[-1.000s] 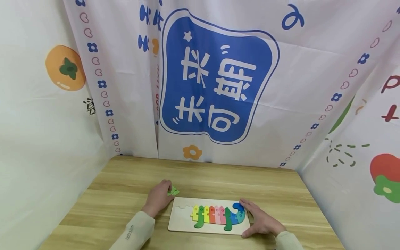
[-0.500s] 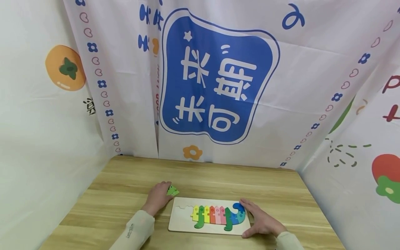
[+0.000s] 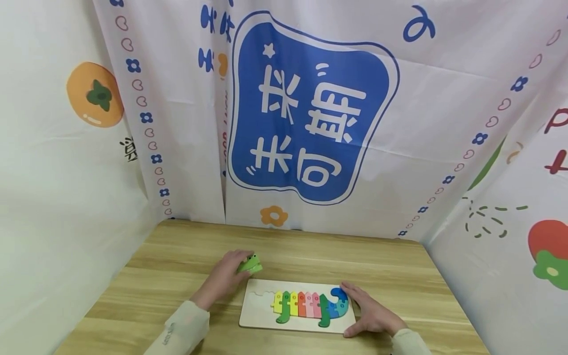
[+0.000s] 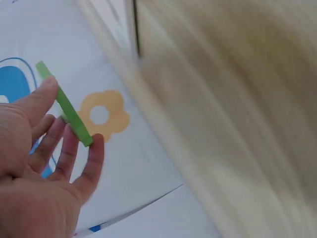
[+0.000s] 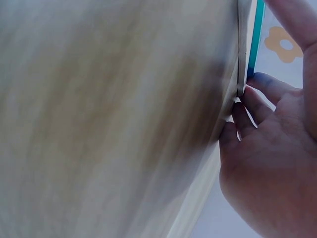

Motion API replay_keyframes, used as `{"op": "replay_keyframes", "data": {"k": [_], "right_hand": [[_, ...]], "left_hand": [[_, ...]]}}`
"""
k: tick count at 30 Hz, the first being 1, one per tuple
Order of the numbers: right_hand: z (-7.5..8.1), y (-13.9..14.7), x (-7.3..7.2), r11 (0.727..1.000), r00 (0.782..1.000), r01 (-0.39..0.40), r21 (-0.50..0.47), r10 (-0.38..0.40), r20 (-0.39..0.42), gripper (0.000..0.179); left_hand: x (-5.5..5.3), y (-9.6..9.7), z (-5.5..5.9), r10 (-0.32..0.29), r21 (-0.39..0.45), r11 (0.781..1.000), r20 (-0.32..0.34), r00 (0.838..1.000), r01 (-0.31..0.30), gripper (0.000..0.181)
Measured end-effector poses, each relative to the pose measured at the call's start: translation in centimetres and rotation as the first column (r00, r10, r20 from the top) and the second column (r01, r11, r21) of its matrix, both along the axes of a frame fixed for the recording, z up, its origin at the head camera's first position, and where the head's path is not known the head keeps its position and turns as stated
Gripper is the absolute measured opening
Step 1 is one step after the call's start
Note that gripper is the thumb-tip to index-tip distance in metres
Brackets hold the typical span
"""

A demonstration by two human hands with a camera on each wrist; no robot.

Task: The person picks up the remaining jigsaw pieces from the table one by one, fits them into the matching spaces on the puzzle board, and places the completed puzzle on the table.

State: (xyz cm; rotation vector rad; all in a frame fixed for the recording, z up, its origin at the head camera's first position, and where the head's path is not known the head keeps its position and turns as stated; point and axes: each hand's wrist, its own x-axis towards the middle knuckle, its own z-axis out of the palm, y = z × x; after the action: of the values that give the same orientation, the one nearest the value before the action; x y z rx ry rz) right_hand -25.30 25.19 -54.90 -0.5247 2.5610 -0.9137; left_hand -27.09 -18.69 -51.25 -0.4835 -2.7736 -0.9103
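Note:
In the head view a pale wooden puzzle board [image 3: 259, 314] lies on the table. A row of coloured crocodile pieces [image 3: 306, 304] sits in it, with a blue curled tail at the right and a bare outline at the left end. My left hand [image 3: 225, 275] holds a green crocodile-head puzzle piece [image 3: 254, 264] just beyond the board's far left corner. In the left wrist view thumb and fingers pinch that piece [image 4: 73, 115] by opposite edges, seen edge-on. My right hand [image 3: 372, 313] grips the board's right end, thumb at the near corner and fingers at the far one.
The wood-grain table [image 3: 337, 256] extends around the board. Printed white curtains [image 3: 195, 162] hang behind it and along both sides. In both wrist views the tabletop is blurred.
My left hand has moved a little away from me and to the right, with the crocodile-head piece turned and more of it showing. My right hand and the board stay in place.

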Motion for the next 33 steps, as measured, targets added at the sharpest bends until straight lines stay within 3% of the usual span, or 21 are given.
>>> {"op": "replay_keyframes", "data": {"k": [8,15,26,33], "right_hand": [[-0.2,0.0,-0.2,1.0,1.0,-0.001,-0.003,0.001,-0.008,0.123],[-0.2,-0.1,-0.1,1.0,1.0,-0.001,-0.001,0.001,-0.017,0.123],[-0.2,-0.1,-0.2,1.0,1.0,-0.012,-0.006,0.012,-0.016,0.124],[-0.2,0.0,-0.1,1.0,1.0,-0.015,0.013,0.015,-0.013,0.124]], "left_hand": [[0.8,-0.2,1.9,-0.111,-0.073,0.992,-0.109,0.988,0.103,0.058],[1.1,0.2,2.7,-0.216,-0.144,0.971,-0.209,0.954,0.188,0.06],[1.6,0.3,2.8,-0.278,-0.164,0.955,-0.2,0.939,0.248,0.056],[1.6,0.7,1.3,-0.344,-0.201,0.929,-0.163,0.925,0.311,0.056]]}}
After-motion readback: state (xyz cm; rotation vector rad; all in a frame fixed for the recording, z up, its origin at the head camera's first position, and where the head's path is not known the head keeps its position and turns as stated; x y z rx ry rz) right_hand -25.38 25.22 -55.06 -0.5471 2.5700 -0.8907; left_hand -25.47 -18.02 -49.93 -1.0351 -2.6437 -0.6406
